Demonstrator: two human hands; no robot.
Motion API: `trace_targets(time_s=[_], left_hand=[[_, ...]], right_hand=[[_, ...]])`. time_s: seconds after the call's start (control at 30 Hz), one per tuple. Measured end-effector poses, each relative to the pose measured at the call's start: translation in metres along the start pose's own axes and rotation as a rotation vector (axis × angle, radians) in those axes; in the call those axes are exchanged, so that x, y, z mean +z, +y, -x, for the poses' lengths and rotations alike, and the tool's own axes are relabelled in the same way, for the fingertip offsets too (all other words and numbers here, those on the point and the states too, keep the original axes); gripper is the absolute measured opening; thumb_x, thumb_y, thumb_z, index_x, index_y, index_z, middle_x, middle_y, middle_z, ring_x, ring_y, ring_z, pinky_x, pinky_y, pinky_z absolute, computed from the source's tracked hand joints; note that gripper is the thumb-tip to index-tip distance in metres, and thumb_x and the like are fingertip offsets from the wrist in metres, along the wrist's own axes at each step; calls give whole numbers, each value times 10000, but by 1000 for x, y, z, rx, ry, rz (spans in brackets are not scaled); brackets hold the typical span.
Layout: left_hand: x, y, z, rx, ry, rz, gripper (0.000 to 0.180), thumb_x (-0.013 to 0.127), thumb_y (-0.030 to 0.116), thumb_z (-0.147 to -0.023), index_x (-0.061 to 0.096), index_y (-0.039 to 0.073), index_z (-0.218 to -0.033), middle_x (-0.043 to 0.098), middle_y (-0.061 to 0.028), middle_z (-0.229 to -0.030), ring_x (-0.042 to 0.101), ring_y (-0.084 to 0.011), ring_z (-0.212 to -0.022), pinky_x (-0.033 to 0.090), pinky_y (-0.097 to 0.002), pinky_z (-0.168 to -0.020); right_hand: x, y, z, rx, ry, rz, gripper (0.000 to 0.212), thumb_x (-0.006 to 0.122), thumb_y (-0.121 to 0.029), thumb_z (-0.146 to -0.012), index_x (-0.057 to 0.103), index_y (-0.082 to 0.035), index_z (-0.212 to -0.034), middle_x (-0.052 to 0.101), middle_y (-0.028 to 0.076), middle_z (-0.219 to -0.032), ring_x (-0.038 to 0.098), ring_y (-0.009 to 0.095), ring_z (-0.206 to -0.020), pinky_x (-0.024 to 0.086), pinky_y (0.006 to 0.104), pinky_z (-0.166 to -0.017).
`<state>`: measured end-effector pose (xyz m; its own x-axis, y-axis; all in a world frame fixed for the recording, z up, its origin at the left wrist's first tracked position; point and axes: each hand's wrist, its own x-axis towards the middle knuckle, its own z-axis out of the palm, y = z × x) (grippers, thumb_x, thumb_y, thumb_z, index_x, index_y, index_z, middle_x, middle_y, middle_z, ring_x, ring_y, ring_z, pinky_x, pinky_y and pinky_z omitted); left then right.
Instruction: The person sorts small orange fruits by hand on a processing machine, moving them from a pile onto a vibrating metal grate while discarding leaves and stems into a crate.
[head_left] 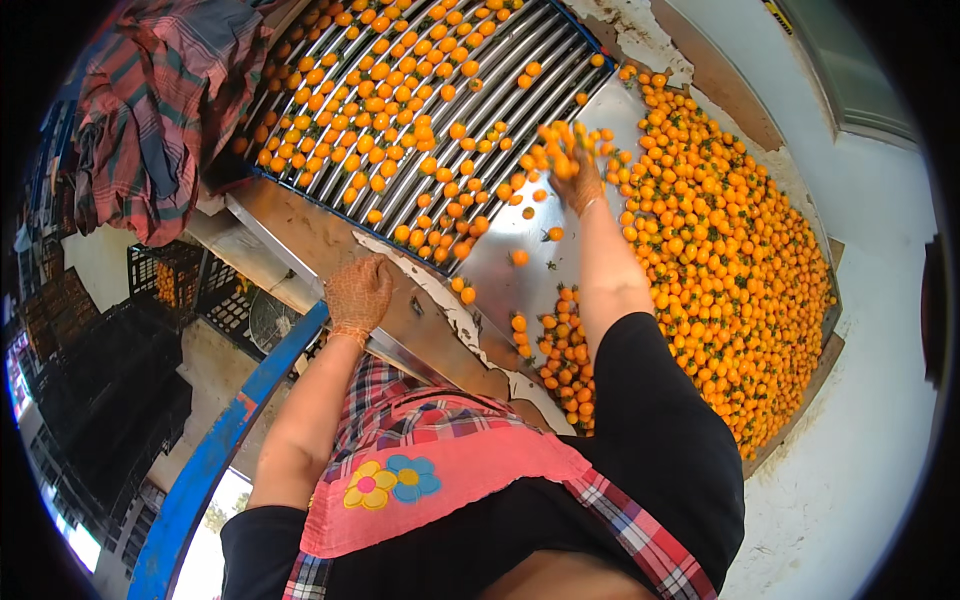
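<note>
My left hand (360, 293) curls closed by the brown board (425, 325) while my right hand (579, 182), its grip too blurred to tell, meets orange tomatoes (556, 150) beside metal rollers (545, 108).

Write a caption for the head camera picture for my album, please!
Small orange fruits crowd the right hand, between a heaped pile and shiny metal rollers.

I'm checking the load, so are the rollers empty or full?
Partly full: small orange fruits lie scattered across the rollers, leaving some stretches bare, mostly toward the right.
</note>
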<state>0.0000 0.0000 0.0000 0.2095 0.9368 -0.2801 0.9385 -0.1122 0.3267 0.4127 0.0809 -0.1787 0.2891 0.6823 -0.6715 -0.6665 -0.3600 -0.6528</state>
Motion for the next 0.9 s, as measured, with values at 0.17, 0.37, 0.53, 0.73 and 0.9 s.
trace_targets(time_s=[0.17,0.37,0.53,0.73,0.9], left_hand=[[10,4,-9,76,130,51,169,586,220,-828,692,127,-921,678,-120,-848,627,-326,-778,494,-438,-728],[6,6,-5,57,99,57,164,586,216,-824,692,130,-916,671,-114,-839,627,-328,-779,492,-448,-711],[4,4,-7,39,102,57,160,587,209,-819,691,121,-902,671,-114,-829,632,-326,-769,495,-443,-710],[0,7,-6,13,70,63,183,569,222,-828,706,116,-887,678,-118,-841,635,-324,-770,497,-442,-723],[4,4,-7,6,60,24,212,555,233,-837,716,122,-920,681,-121,-848,636,-322,-797,496,-440,-736]], right_hand=[[18,-81,27,-474,363,1304,601,647,-407,-781,576,11,-1208,521,247,-1263,530,391,-1125,407,389,-1001],[-59,-119,77,32,670,1742,790,611,-470,-774,342,-120,-1428,402,177,-1413,401,303,-1300,324,466,-1066],[-33,-51,112,112,425,2203,822,567,-548,-827,198,-206,-1478,328,145,-1453,375,385,-1293,395,493,-1019],[-18,58,166,129,347,2071,556,495,-416,-910,278,-235,-1389,435,164,-1244,436,366,-1173,474,524,-878],[3,109,233,315,-35,2201,545,503,-354,-903,323,-263,-1409,352,118,-1407,362,335,-1268,345,517,-1004]])
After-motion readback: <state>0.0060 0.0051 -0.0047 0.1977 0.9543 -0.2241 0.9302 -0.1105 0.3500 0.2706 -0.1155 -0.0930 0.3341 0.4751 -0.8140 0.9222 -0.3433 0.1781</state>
